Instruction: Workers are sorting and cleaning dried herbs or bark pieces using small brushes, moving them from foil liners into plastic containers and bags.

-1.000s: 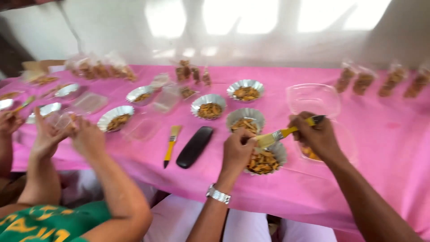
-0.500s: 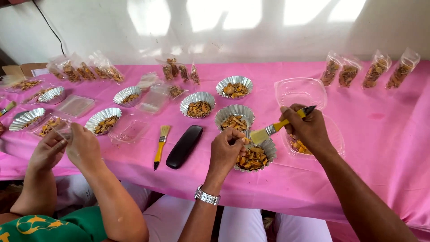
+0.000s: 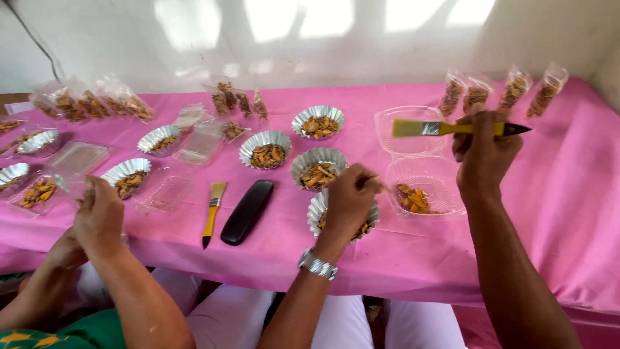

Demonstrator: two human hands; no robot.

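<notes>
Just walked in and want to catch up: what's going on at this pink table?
A person sits at a pink-covered table. Their left hand rests over a foil cup of orange-brown snack pieces, while the right hand holds a yellow-handled brush above an open clear plastic box with a few pieces inside. More filled foil cups, a second brush and a black case lie nearby. Another person's hands work at the left.

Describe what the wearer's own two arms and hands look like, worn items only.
Both forearms are bare, with no sleeves or gloves in view. The left hand has a silver metal watch band at its wrist. The right hand shows no watch, ring or bracelet that I can make out.
</notes>
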